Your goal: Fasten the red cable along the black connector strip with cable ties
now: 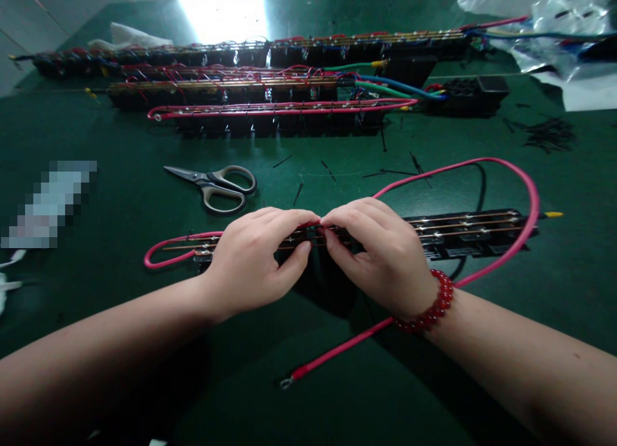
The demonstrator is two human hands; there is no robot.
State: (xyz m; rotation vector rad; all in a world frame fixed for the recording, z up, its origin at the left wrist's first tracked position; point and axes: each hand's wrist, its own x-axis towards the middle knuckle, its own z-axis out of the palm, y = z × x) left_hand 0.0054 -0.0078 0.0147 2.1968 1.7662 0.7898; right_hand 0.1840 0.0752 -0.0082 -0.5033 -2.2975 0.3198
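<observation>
A long black strip with brass-coloured rods (467, 222) lies across the green table in front of me. A red cable (532, 195) runs along it, bends in a loop at the left end and arcs widely at the right. Its ring-lug end (286, 382) lies nearer to me. My left hand (258, 250) is closed over the strip's middle, fingers at the far side, thumb on the near side. Fingertip to fingertip with it, my right hand (378, 247) pinches the same spot. A bit of red cable shows between them; any smaller piece there is hidden.
Scissors (212, 184) lie beyond my left hand. Thin black ties (549, 134) are piled at the right, several scattered nearer. Similar wired strips (279, 121) span the back. Plastic bags (573, 35) sit far right; a blurred-out item (48, 205) is at left.
</observation>
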